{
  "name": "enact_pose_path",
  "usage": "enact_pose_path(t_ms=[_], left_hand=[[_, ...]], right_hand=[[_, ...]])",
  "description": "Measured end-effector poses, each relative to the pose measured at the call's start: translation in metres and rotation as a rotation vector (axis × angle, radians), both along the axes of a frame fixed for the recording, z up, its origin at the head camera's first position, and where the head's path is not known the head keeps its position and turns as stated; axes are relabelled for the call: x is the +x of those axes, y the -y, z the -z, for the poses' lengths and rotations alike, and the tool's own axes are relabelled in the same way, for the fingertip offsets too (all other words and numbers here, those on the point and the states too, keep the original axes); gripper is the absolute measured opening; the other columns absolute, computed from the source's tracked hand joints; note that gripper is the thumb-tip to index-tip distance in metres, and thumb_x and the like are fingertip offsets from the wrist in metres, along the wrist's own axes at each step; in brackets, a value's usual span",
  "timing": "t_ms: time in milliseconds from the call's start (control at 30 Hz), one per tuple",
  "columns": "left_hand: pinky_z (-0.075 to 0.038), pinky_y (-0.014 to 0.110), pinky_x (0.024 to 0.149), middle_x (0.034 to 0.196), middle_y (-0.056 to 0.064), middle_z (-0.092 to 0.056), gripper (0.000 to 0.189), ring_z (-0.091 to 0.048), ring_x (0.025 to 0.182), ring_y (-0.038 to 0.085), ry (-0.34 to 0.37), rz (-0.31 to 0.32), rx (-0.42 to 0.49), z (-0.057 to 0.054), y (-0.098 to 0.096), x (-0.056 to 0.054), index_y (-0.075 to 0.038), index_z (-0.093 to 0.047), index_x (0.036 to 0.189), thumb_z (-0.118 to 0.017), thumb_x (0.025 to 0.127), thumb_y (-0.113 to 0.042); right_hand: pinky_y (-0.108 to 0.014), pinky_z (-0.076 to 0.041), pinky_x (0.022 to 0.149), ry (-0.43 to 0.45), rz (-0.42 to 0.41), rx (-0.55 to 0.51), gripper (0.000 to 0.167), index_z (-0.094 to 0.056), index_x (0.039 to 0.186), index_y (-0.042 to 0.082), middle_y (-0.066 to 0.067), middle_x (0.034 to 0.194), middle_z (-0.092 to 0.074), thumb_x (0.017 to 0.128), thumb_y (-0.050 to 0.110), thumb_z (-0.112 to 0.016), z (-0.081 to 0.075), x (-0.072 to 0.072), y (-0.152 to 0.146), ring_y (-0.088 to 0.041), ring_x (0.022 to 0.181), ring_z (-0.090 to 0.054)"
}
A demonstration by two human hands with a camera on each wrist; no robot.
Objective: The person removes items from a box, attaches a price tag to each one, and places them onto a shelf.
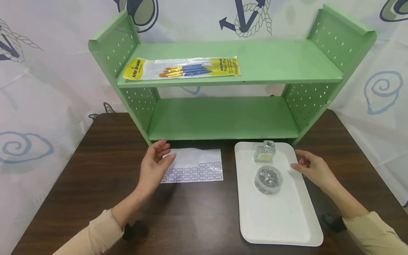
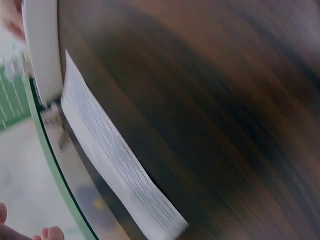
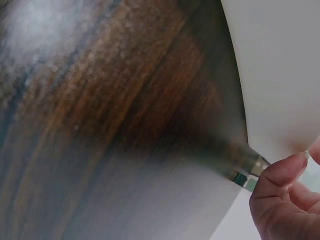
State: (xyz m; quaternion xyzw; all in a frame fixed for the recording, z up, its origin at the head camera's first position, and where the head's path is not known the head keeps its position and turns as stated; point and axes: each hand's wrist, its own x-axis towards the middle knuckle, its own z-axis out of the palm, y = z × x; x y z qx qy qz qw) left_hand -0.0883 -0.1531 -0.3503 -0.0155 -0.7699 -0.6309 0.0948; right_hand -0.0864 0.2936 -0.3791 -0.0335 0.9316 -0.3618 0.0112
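Over the left end of a white sheet of small printed labels (image 1: pixel 194 159), my left hand (image 1: pixel 153 164) hovers with loosely bent fingers and nothing in its grasp. The sheet (image 2: pixel 115 150) lies on the table in the left wrist view. My right hand (image 1: pixel 313 170) is beside the right rim of a white tray (image 1: pixel 280 219), thumb and index finger right at that rim and holding nothing. Inside the tray, a small square glass bottle (image 1: pixel 265 153) stands near the far end. Closer in is a round clear container (image 1: pixel 268 179) of silvery pieces.
Behind the sheet and tray stands a green two-tier shelf (image 1: pixel 223 118). On its upper tier lies a clear and yellow packet of artist brushes (image 1: pixel 188 69), with one label on it. The dark wooden table (image 1: pixel 197 216) extends in front. A patterned cloth (image 1: pixel 376 63) hangs behind.
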Motion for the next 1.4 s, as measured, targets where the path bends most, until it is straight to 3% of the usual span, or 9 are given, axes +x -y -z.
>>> enact_pose_path(t_ms=[133,267,467,633,933,1100,1300,1400], left_hand=[[-0.047,0.029,0.095,0.122,0.019,-0.054,0.051,-0.053,0.112,0.034,0.035,0.153,0.023,0.004,-0.032,0.009,0.003,-0.044,0.130,-0.064,0.084,0.006],[-0.046,0.039,0.097,0.124,0.021,-0.054,0.053,-0.054,0.115,0.035,0.069,0.290,0.059,0.005,-0.065,0.017,0.004,-0.044,0.130,-0.067,0.082,0.004],[-0.045,0.037,0.099,0.124,0.017,-0.056,0.055,-0.054,0.116,0.031,0.101,0.460,0.070,0.009,-0.106,0.024,-0.001,-0.045,0.131,-0.069,0.083,-0.004],[-0.042,0.035,0.101,0.128,0.020,-0.054,0.058,-0.053,0.119,0.033,0.122,0.566,0.046,0.011,-0.133,0.025,-0.003,-0.044,0.133,-0.071,0.082,-0.007],[-0.040,0.035,0.103,0.136,0.016,-0.049,0.064,-0.049,0.125,0.030,0.132,0.612,-0.042,0.020,-0.168,0.020,0.000,-0.043,0.136,-0.073,0.079,-0.007],[-0.042,0.030,0.102,0.136,0.014,-0.049,0.068,-0.049,0.124,0.026,0.104,0.623,-0.161,0.025,-0.183,0.018,0.000,-0.042,0.137,-0.075,0.078,-0.013],[-0.041,0.027,0.100,0.133,0.011,-0.051,0.073,-0.050,0.120,0.022,0.063,0.584,-0.352,0.032,-0.194,0.014,-0.003,-0.045,0.136,-0.079,0.074,-0.022],[-0.039,0.030,0.103,0.134,0.012,-0.051,0.075,-0.048,0.123,0.021,0.065,0.588,-0.388,0.033,-0.199,0.012,-0.002,-0.045,0.135,-0.080,0.073,-0.023]], right_hand=[[-0.018,-0.040,0.057,0.019,0.002,-0.007,0.053,-0.043,0.130,-0.012,-0.010,0.088,-0.050,0.087,0.009,-0.066,0.001,0.000,0.000,-0.005,0.072,-0.044],[-0.018,-0.040,0.057,0.038,0.006,-0.015,0.053,-0.042,0.131,-0.012,-0.010,0.088,-0.049,0.087,0.008,-0.065,0.002,0.001,0.000,-0.007,0.072,-0.044],[-0.018,-0.040,0.056,0.040,0.009,-0.028,0.052,-0.042,0.131,-0.013,-0.010,0.088,-0.047,0.087,0.003,-0.063,0.005,0.001,-0.001,-0.007,0.072,-0.044],[-0.019,-0.043,0.054,0.043,0.004,-0.054,0.051,-0.041,0.132,-0.012,-0.010,0.087,-0.045,0.087,0.000,-0.062,0.006,0.002,-0.002,-0.006,0.070,-0.044],[-0.020,-0.043,0.053,0.063,0.002,-0.071,0.051,-0.039,0.134,-0.010,-0.010,0.087,-0.044,0.088,0.000,-0.061,0.006,0.003,-0.003,-0.006,0.069,-0.044],[-0.020,-0.042,0.053,0.053,0.002,-0.058,0.052,-0.039,0.134,-0.010,-0.010,0.087,-0.044,0.088,0.000,-0.061,0.006,0.003,-0.004,-0.007,0.069,-0.044],[-0.020,-0.039,0.052,0.035,-0.006,-0.061,0.050,-0.040,0.134,-0.009,-0.010,0.087,-0.044,0.089,0.001,-0.060,0.006,-0.001,-0.002,-0.008,0.070,-0.043],[-0.021,-0.038,0.052,0.031,-0.004,-0.049,0.050,-0.041,0.134,-0.009,-0.010,0.087,-0.045,0.089,0.002,-0.060,0.006,-0.002,-0.002,-0.010,0.071,-0.043]])
